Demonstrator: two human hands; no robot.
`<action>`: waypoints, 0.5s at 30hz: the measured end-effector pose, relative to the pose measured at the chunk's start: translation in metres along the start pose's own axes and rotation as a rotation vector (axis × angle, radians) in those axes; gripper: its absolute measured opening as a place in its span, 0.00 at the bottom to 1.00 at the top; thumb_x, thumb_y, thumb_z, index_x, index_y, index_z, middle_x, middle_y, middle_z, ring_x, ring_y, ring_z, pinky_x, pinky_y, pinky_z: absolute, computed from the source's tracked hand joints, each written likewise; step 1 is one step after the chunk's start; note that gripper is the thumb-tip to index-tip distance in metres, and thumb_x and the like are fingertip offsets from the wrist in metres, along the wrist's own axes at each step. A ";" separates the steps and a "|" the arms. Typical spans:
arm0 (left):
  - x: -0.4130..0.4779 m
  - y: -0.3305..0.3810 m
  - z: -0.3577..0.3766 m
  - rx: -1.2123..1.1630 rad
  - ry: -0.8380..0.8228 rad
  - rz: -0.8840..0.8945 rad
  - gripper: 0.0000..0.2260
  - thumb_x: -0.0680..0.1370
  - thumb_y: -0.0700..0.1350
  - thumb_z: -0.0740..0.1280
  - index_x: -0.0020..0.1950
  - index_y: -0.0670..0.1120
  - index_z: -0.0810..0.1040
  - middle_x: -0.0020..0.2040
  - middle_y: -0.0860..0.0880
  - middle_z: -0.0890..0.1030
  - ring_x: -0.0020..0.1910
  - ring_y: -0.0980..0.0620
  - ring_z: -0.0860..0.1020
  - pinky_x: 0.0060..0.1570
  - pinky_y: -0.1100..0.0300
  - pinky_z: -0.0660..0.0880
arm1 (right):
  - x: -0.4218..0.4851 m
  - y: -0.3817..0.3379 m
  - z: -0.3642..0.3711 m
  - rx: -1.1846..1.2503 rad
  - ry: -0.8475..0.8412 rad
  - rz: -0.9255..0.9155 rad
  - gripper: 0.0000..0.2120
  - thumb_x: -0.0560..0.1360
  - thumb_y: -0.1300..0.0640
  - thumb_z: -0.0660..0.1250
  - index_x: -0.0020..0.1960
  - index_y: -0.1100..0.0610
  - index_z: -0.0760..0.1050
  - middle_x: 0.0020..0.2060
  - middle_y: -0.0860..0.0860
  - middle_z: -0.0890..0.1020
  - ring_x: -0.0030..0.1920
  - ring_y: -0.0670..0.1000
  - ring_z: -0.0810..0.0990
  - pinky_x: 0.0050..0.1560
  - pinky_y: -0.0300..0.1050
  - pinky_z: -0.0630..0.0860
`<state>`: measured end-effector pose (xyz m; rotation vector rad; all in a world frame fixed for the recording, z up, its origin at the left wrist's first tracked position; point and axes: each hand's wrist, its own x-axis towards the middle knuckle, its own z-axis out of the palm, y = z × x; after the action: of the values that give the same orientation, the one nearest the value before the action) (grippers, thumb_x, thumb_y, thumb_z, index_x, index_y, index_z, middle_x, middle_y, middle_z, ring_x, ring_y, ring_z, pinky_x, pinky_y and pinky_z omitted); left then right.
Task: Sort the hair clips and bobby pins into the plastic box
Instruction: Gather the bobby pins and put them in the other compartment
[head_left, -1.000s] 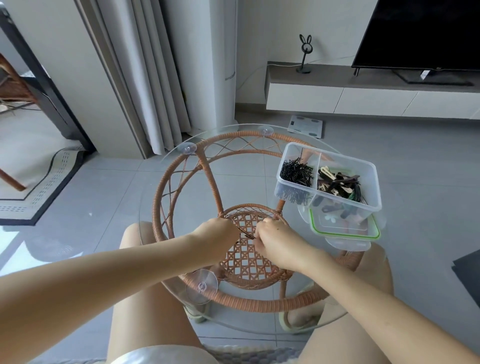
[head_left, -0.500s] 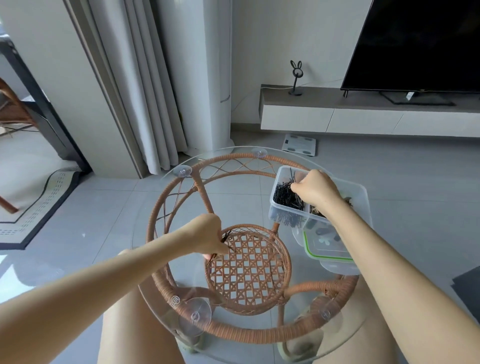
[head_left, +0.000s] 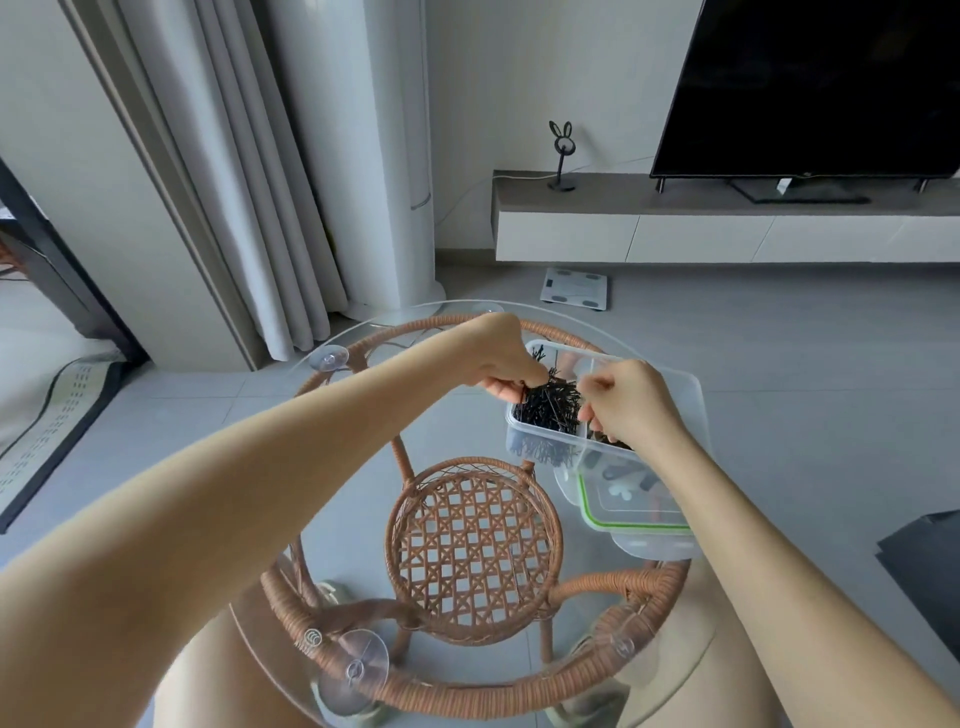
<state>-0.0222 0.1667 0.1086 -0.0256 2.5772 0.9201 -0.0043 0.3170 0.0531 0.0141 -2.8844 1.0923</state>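
While stretched over plastic box (head_left: 688, 387), pinching bobby pins (head_left: 553, 408) with left hand (head_left: 506, 364), curling right hand (head_left: 631, 408) alongside, hold untellable.

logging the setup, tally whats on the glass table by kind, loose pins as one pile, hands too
plastic box: 1
green-rimmed lid: 1
bobby pins, as one pile: 1
hands, left hand and right hand: 2
hair clips: mostly hidden, uncounted
total: 5
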 end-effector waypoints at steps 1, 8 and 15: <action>0.006 0.006 0.005 0.044 -0.001 0.015 0.04 0.73 0.36 0.66 0.40 0.38 0.71 0.29 0.46 0.76 0.21 0.56 0.76 0.22 0.68 0.76 | -0.003 0.002 -0.002 0.006 -0.001 -0.009 0.18 0.77 0.60 0.57 0.35 0.65 0.80 0.27 0.52 0.82 0.26 0.53 0.76 0.28 0.41 0.72; 0.033 0.018 0.035 0.378 0.005 0.044 0.11 0.75 0.42 0.65 0.54 0.36 0.74 0.27 0.51 0.76 0.23 0.59 0.74 0.41 0.64 0.76 | -0.034 0.004 -0.017 0.002 -0.041 -0.023 0.16 0.73 0.57 0.61 0.28 0.58 0.75 0.20 0.47 0.76 0.22 0.49 0.75 0.25 0.39 0.69; 0.029 0.002 0.030 0.443 0.281 0.196 0.21 0.76 0.49 0.64 0.26 0.43 0.64 0.23 0.50 0.69 0.24 0.52 0.71 0.22 0.63 0.65 | -0.099 -0.006 0.031 -0.307 -0.492 -0.208 0.18 0.70 0.46 0.68 0.34 0.61 0.75 0.25 0.50 0.71 0.27 0.48 0.68 0.33 0.40 0.73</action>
<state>-0.0383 0.1898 0.0783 0.2422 3.0337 0.4082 0.0931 0.2911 0.0283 0.6376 -3.3408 0.6756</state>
